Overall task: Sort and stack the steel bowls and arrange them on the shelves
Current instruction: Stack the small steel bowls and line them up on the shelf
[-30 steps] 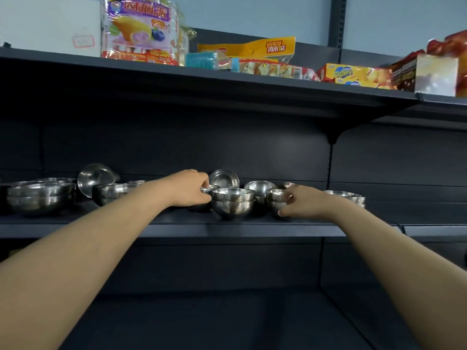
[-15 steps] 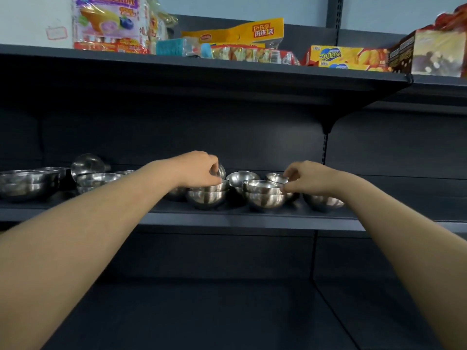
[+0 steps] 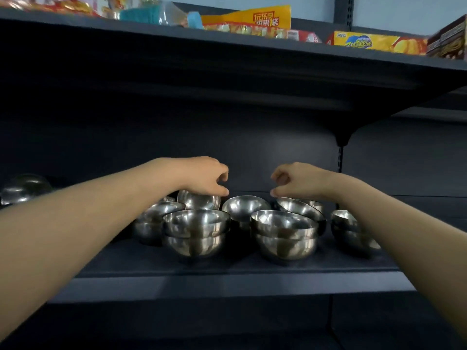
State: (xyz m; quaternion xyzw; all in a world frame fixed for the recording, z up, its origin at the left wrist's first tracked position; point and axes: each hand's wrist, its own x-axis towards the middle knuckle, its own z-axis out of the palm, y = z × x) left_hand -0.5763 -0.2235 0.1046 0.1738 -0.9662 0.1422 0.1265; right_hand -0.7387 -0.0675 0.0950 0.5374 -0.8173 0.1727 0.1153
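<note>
Forearms enter from both lower corners and cover part of the shelf (image 3: 227, 271). Front row: 2 stacks of steel bowls, front-L stack (image 3: 195, 233) and front-R stack (image 3: 285, 236), 2 bowls ea. Behind, at ctr: 1 single bowl (image 3: 245, 207). L-rear stack (image 3: 154, 218) and R-end stack (image 3: 346, 228) are part hidden by the arms; count not readable. Left hand (image 3: 207, 178): grip curled onto top rim of tilted bowl (image 3: 198, 202). Right hand (image 3: 298, 180): fingers curled above leaning bowl (image 3: 298, 210); contact hidden, so the grip can't be told. Far L: 1 blurred bowl (image 3: 25, 188). Upper shelf (image 3: 227, 46): snack packs (image 3: 252, 20), tops cut off.
</note>
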